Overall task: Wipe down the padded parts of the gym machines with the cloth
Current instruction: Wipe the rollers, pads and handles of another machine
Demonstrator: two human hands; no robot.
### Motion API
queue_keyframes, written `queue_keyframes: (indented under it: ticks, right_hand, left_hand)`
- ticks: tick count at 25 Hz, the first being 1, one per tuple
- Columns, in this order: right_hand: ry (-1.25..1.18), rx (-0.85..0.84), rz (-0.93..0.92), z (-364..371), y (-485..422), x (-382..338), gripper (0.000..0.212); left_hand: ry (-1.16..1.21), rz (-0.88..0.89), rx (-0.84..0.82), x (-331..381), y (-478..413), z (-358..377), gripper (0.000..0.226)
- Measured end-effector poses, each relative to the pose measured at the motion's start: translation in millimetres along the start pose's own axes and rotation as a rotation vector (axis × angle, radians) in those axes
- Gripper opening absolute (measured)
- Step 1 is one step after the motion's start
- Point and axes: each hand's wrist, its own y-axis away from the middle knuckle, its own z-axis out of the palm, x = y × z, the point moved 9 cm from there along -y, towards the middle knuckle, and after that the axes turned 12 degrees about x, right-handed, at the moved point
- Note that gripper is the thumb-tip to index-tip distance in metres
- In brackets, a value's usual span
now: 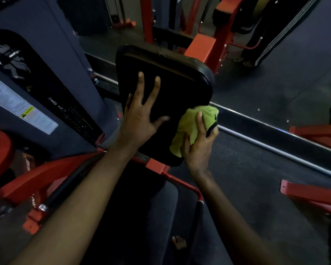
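Left grip (139, 123), spread flat, steadies the pad (172, 83) mid-frame; right grip (199, 150), clutching the cloth (191, 125), should press firmly along the pad's edge.

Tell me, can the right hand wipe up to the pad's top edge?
Probably yes. The right hand holds the cloth at the pad's right edge; the left hand lies flat further left.

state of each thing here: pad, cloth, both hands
black pad: held steady, cloth at its right edge
green cloth: bunched, pressed against the pad
left hand: flat on the pad, fingers spread
right hand: grips the cloth
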Motion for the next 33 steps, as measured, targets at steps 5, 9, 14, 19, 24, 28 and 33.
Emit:
queue_keyframes:
  ticks: [5, 9, 14, 19, 24, 28, 33]
  right_hand:
    - [-0.210, 0.056, 0.097, -9, 8, 13, 0.066]
    - [-0.279, 0.192, 0.128, -14, -26, -13, 0.066]
    - [-0.273, 0.064, 0.135, -5, -8, 11, 0.071]
    - [-0.348, 0.207, 0.087, -33, -50, -23, 0.051]
    - [-0.320, 0.120, 0.014, -42, -107, -54, 0.043]
    - [-0.359, 0.015, 0.014, -42, -119, -50, 0.041]
    - [-0.331, 0.001, 0.053, -51, -105, -43, 0.041]
  left_hand:
    - [-0.036, -0.111, -0.044, 6, 27, 24, 0.116]
    - [-0.037, -0.002, -0.020, 31, 18, 18, 0.102]
    - [-0.024, 0.245, 0.064, 67, -33, -10, 0.072]
    - [0.141, 0.321, 0.148, 72, -50, -31, 0.047]
    - [0.230, 0.242, 0.218, 75, -48, -33, 0.054]
    - [0.285, 0.171, 0.250, 77, -47, -36, 0.053]
    - [0.268, 0.113, 0.231, 72, -66, -55, 0.051]
